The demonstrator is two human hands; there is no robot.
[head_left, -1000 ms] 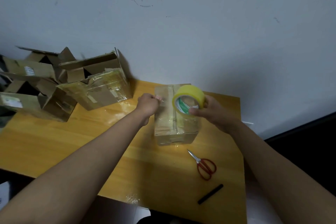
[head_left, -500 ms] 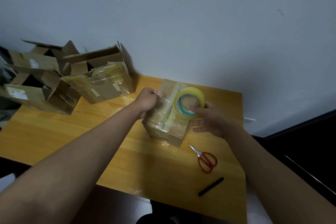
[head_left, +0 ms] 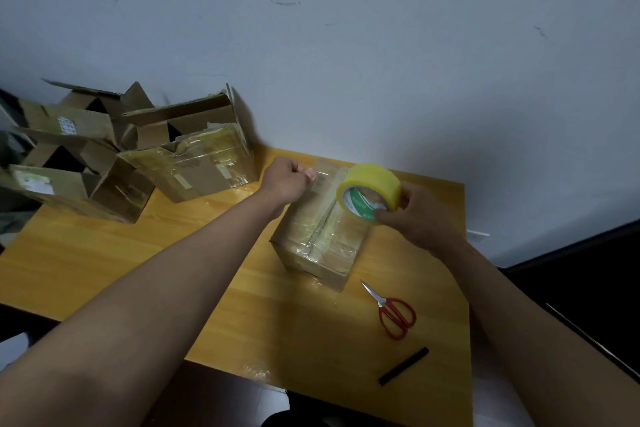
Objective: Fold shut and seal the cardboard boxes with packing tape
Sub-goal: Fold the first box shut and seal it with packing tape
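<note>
Since a second ago: box [head_left: 320, 236] turned askew on surface [head_left: 104, 253], near corner now toward camera; tape roll [head_left: 370, 189] still above its far right. Left hand [head_left: 287, 180] curled, pinching tape end at box's far top edge. Right hand [head_left: 415, 215] wrapped round roll. Box closed, seam taped. Open boxes [head_left: 86, 149] piled far left, contents unclear. Scissors [head_left: 394, 314], black stick [head_left: 403, 366] lie right.
</note>
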